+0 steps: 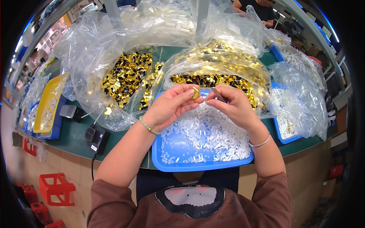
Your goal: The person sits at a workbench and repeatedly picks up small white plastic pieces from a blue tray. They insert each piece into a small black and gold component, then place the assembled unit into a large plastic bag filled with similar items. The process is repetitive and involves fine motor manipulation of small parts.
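Note:
My left hand (173, 102) pinches a small shiny gold piece (195, 93) between thumb and fingers, above the far side of a blue tray. My right hand (234, 104), close beside it, is closed on a slim grey metal tool (220, 95) that looks like tweezers; its tip is too small to make out. Beneath both hands, the blue tray (201, 166) holds a spread of small white plastic pieces (232, 142). Just beyond the tray, an open clear bag (224, 68) is full of gold and black pieces (207, 80).
More gold and black pieces (127, 78) lie on clear plastic at the left. A small black device (96, 137) with a cable sits on the green table (308, 146). Yellow (47, 102) and blue trays (288, 114) flank the sides. Another person (262, 11) works opposite.

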Available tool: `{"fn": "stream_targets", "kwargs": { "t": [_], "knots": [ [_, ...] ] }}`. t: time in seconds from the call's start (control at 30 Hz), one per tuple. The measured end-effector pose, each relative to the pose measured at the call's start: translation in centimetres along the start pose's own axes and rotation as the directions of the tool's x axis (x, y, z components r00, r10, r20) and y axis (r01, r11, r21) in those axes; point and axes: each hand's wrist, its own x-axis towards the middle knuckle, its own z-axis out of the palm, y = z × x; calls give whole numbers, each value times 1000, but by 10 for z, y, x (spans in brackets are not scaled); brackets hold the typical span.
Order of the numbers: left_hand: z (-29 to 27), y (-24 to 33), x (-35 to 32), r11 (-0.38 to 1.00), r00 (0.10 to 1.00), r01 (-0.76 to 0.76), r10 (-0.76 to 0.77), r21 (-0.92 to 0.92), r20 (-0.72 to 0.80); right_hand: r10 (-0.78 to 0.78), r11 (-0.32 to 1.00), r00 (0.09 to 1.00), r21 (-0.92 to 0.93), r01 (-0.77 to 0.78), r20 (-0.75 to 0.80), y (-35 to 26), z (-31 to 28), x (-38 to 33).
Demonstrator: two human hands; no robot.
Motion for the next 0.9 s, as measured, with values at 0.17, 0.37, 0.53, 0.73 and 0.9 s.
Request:
{"fn": "stream_targets", "kwargs": {
  "t": [0.17, 0.37, 0.53, 0.73, 0.9],
  "knots": [
    [5, -1, -2, 999, 999, 21, -23, 42, 42, -78, 997, 993, -6, 77, -87, 3, 6, 0],
    [1, -3, -1, 999, 997, 35, -36, 22, 66, -51, 998, 997, 38, 53, -52, 8, 8, 1],
    [3, -2, -2, 997, 997, 21, -26, 72, 70, -43, 997, 998, 62, 46, -49, 8, 7, 2],
    [2, -4, -1, 997, 997, 19, -24, 71, 68, -35, 998, 998, 59, 38, -48, 9, 8, 2],
    [2, -5, -1, 995, 998, 31, -36, 100, 55, -15, 997, 999, 79, 17, -35, 9, 7, 1]
  ]
}}
